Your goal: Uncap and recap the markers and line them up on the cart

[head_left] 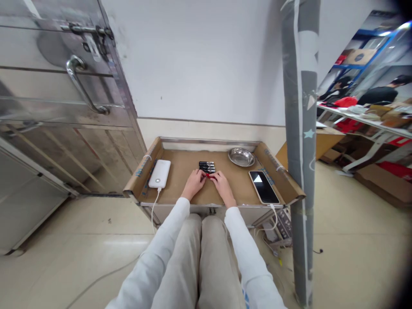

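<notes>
You work under bright, even indoor light: the phone (264,187) at four o'clock carries white glare, the floor (128,243) toward eight a pale sheen. At two o'clock the shelving (352,66) looks stretched and smeared; dark corners frame your right edge.
</notes>
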`<state>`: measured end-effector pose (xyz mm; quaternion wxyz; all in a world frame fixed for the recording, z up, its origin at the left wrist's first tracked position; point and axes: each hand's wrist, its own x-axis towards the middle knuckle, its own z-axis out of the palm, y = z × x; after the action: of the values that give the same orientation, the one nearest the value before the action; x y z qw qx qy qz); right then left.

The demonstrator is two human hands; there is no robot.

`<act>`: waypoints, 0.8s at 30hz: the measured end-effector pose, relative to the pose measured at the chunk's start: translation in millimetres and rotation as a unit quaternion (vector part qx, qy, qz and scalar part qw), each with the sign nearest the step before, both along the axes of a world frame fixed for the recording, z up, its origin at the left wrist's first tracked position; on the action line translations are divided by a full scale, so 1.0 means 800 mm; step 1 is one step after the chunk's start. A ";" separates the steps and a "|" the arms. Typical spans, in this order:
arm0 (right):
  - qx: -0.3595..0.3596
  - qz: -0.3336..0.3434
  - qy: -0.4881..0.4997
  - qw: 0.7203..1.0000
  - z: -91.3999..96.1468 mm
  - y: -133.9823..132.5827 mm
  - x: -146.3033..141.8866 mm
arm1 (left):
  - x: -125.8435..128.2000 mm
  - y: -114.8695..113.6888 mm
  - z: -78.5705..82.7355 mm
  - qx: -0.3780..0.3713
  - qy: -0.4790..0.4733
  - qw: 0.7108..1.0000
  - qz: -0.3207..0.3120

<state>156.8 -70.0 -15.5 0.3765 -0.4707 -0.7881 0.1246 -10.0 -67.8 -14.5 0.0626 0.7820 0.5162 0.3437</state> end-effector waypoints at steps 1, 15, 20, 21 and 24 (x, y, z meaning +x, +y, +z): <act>0.003 -0.007 -0.006 1.000 0.001 -0.001 0.000 | 0.000 -0.001 0.002 0.004 0.007 1.000 0.008; 0.030 -0.257 -0.141 0.956 0.005 0.005 -0.002 | 0.004 -0.002 0.003 0.011 0.049 0.955 0.292; 0.003 -0.264 -0.159 0.951 0.002 0.009 -0.003 | 0.005 0.003 -0.002 0.019 0.023 0.961 0.276; 0.004 -0.264 -0.160 0.951 0.001 0.010 -0.003 | 0.005 0.004 -0.003 0.020 0.017 0.962 0.271; 0.022 -0.265 -0.163 0.950 0.000 0.009 -0.003 | 0.004 0.006 -0.006 0.014 0.003 0.964 0.264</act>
<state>154.4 -62.5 -15.1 0.2730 -0.6678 -0.6884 -0.0753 -6.9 -62.9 -18.9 -0.0432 0.6201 0.6995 0.3526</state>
